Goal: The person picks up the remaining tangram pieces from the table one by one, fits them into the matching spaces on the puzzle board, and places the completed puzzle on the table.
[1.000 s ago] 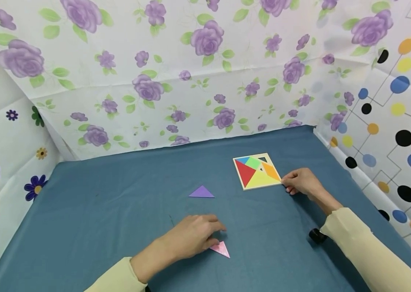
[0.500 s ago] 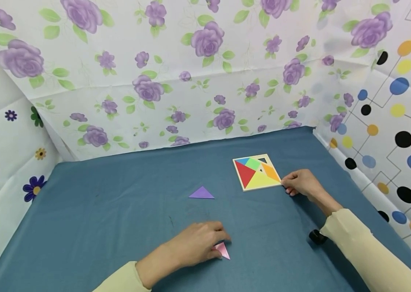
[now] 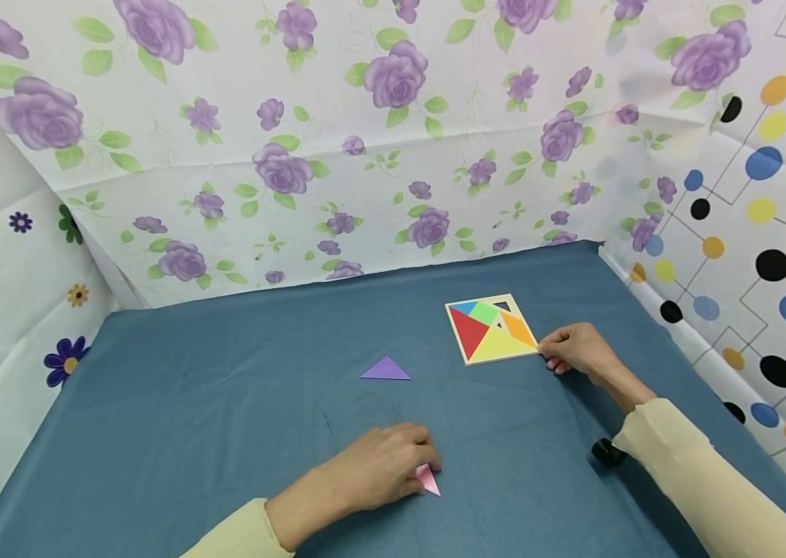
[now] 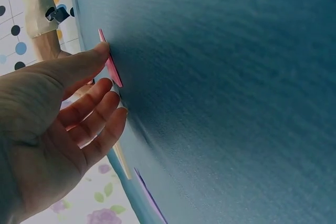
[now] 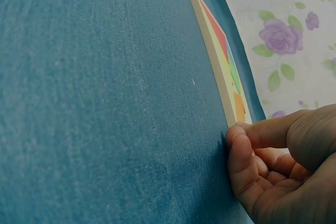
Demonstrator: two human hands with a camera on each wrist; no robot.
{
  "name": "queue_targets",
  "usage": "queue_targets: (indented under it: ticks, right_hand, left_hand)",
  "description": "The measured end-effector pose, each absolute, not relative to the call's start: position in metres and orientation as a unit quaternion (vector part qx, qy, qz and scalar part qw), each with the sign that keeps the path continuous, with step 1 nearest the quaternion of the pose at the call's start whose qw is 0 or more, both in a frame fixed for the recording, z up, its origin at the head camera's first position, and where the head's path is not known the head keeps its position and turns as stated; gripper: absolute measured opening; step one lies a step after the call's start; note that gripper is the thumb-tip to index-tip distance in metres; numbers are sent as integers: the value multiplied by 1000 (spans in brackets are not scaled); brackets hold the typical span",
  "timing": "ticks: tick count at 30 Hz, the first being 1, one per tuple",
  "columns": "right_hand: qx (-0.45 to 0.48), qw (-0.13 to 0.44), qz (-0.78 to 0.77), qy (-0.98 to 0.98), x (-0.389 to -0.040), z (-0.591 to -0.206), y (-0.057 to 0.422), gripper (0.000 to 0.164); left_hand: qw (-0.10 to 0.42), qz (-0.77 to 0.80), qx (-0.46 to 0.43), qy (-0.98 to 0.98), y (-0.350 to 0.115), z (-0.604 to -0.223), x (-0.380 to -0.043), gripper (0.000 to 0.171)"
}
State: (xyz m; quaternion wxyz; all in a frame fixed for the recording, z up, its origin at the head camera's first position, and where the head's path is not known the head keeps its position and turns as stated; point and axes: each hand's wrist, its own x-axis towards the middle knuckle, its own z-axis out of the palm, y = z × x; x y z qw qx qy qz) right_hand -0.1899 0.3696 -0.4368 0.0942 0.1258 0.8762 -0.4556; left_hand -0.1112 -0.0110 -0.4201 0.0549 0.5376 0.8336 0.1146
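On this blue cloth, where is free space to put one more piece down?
Free: the wide blue cloth left of the purple triangle, and the strip between that triangle and the puzzle tray. Crowded: around the left hand on the pink triangle, and by the right hand at the tray's corner.

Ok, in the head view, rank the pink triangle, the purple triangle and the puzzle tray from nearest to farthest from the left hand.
1. The pink triangle, at the fingertips of the left hand, touching them on the near side of the table.
2. The purple triangle, lying alone on the cloth beyond the hand, mid-table.
3. The puzzle tray, farthest, off to the right, with the right hand at its corner.
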Motion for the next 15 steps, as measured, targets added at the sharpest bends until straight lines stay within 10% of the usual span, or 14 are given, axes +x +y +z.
queue_targets:
  ticks: [15]
  right_hand:
    - [125, 99, -456, 876, -189, -436, 368, 26]
  left_hand:
    - [42, 99, 549, 829, -8, -419, -112, 18]
